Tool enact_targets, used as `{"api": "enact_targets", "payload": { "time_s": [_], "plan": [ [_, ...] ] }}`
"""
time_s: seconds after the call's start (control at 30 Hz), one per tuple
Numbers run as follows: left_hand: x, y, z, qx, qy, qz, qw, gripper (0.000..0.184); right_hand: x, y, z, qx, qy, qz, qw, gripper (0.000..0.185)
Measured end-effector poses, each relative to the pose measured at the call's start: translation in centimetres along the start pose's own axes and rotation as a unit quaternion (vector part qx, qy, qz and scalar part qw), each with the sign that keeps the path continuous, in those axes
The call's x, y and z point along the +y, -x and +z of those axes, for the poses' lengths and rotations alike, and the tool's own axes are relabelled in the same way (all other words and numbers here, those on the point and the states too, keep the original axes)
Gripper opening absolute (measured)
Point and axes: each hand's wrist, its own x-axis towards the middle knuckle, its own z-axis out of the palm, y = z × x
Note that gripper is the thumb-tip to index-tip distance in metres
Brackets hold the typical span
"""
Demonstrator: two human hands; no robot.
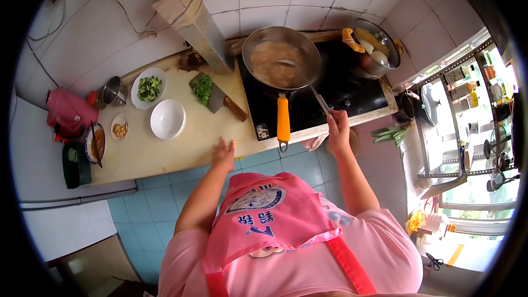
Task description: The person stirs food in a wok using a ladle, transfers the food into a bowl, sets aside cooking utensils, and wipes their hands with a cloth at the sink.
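My right hand is closed round the handle of a metal spatula. The spatula's head reaches into a pan with an orange handle, partly sunk in light brown, soupy food. My left hand lies at the counter's front edge, fingers spread and holding nothing. Nearest to it is a cleaver with a wooden handle and chopped greens on its blade. Left of the cleaver are a white bowl and a dish of sliced green vegetable.
A lidded pot with pale round pieces stands right of the pan on the black cooktop. At the counter's left are a metal cup, small plates and a pink appliance. A window rack lines the right side.
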Motion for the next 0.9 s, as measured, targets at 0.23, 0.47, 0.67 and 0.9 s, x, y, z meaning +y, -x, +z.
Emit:
{"api": "enact_targets", "payload": {
  "time_s": [0.23, 0.47, 0.67, 0.9],
  "plan": [
    [0.2, -0.1, -0.1, -0.016, 0.009, -0.01, 1.0, 0.087, 0.1, -0.1, 0.1, 0.0, 0.018, -0.008, 1.0, 0.014],
    [0.1, -0.3, 0.1, -0.011, 0.006, -0.009, 1.0, 0.083, 0.1, -0.2, 0.2, -0.002, 0.013, -0.006, 1.0, 0.014],
    [0.2, -0.2, -0.2, -0.018, 0.006, -0.01, 1.0, 0.083, 0.5, -0.3, 0.2, -0.002, 0.006, -0.014, 1.0, 0.014],
    [0.2, -0.3, 0.0, -0.015, -0.007, -0.007, 1.0, 0.084, 0.7, -1.2, -0.2, 0.006, -0.023, -0.006, 1.0, 0.019]
  ]
}}
